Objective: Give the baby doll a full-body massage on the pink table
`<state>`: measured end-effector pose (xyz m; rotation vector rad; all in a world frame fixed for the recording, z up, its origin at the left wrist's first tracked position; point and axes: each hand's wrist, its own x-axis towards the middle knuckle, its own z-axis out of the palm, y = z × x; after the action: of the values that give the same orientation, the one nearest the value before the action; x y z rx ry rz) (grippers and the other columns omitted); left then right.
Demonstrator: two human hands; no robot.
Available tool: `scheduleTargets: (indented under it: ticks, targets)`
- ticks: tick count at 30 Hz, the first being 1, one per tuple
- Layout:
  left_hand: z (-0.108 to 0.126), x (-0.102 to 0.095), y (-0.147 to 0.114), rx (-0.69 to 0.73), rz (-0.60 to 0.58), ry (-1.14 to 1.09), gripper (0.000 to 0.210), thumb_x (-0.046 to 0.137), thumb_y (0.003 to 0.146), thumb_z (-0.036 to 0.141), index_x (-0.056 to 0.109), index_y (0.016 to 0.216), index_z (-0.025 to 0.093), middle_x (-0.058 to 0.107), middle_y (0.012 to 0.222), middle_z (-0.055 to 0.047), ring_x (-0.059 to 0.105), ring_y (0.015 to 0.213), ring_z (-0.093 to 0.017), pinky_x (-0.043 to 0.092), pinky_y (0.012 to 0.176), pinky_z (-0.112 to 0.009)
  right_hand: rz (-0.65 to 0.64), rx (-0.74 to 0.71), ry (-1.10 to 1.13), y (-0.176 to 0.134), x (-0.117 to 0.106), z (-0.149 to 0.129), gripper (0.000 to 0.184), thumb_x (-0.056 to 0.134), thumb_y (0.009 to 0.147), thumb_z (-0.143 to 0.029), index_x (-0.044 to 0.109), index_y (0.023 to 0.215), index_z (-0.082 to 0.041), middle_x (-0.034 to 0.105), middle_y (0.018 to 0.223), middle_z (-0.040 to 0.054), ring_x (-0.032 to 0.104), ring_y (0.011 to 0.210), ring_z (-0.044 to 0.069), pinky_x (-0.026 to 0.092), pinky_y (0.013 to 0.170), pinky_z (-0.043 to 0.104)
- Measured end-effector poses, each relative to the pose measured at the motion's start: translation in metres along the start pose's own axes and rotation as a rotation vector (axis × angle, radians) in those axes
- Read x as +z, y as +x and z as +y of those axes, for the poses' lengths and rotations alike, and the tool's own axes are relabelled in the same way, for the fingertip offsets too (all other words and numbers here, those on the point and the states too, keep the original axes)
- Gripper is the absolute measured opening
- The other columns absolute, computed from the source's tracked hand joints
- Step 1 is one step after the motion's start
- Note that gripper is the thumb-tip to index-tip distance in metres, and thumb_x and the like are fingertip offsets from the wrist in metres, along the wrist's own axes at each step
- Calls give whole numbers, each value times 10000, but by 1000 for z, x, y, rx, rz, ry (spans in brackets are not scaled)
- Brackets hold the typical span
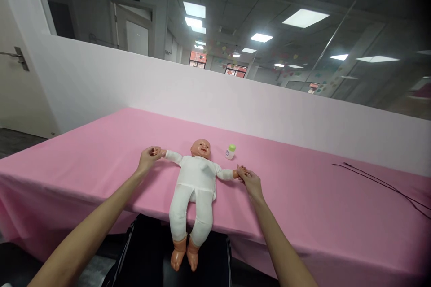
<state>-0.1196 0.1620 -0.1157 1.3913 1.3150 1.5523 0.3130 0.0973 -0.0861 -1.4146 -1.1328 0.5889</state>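
A baby doll (198, 172) in a white cloth suit lies on its back on a pink-covered table (296, 197). Its head points toward the wall, and its legs hang over the near edge above my lap. Both doll arms are stretched out sideways. On one side my left hand (148, 160) is closed around a doll hand. Opposite it, my right hand (251, 181) pinches the doll's other hand between thumb and fingers. Just past the doll's shoulder, close to my right hand, stands a small clear bottle (230, 152) with a green cap.
Thin black cables (377, 181) lie across the right part of the table. A white low wall (215, 98) with glass above it runs along the table's back edge. A door (20, 67) is at the far left.
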Motion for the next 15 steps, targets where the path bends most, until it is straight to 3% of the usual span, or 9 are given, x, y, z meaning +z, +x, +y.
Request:
scheduleTargets:
  ticks: [3, 7, 9, 12, 15]
  targets:
    - [16, 10, -16, 126, -93, -19, 354, 817, 712, 412, 735, 965, 178, 763, 946, -73, 689, 878, -245, 538, 783, -347, -123, -83, 35, -13, 6, -18, 529, 863, 638, -619, 771, 868, -151, 785, 872, 133, 710, 763, 263, 576, 678, 372]
    - [21, 9, -46, 374, -473, 230, 173, 644, 902, 335, 774, 947, 230, 772, 969, -60, 691, 928, -250, 527, 867, -367, -497, -329, -219, -46, 5, -17, 276, 744, 837, -462, 795, 969, -225, 797, 1014, 98, 703, 905, 282, 553, 835, 416]
    - [17, 6, -60, 497, -592, 335, 257, 527, 979, 281, 771, 903, 248, 761, 931, -55, 674, 936, -240, 509, 895, -368, -607, -433, -373, -63, 4, -7, 197, 650, 918, -384, 793, 973, -261, 793, 1025, 75, 682, 918, 272, 533, 850, 407]
    - [8, 3, -74, 630, -676, 390, 344, 459, 1020, 231, 760, 854, 248, 766, 977, -61, 659, 993, -240, 492, 892, -360, -638, -524, -463, -78, 2, 13, 227, 561, 972, -304, 787, 961, -281, 776, 959, 59, 659, 880, 255, 514, 819, 382]
    - [4, 4, -74, 609, -631, 323, 302, 496, 1019, 236, 769, 889, 247, 773, 983, -52, 669, 989, -230, 498, 899, -358, -569, -527, -389, -74, 5, 24, 223, 577, 965, -298, 790, 1030, -284, 773, 970, 57, 668, 883, 250, 517, 811, 373]
